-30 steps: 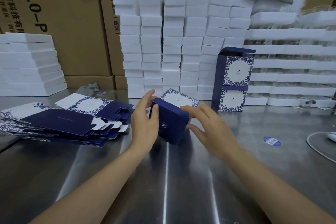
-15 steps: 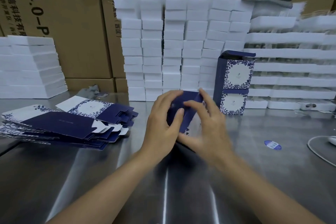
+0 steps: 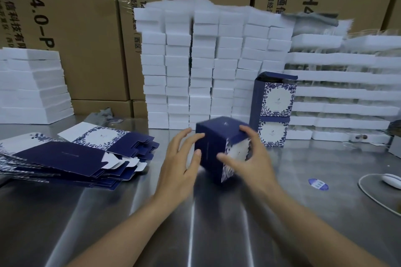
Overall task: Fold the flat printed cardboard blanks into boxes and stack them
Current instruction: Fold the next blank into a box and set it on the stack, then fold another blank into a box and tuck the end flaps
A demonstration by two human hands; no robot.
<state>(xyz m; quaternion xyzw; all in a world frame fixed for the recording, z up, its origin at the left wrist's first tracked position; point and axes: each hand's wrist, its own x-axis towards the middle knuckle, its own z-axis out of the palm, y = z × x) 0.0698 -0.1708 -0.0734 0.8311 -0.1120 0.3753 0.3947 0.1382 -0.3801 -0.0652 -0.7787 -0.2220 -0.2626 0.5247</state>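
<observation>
**Blanks at left, folded box in our hands**

At the left of the frame the flat blanks lie fanned in a loose pile on the steel table; at centre our left hand is spread wide, straight fingertips touching the box's dark left face; the box sits tilted, blur hiding whether it meets the table; our right hand curls over its top right edge, thumb on the front; right of centre two finished boxes stand stacked.
</observation>
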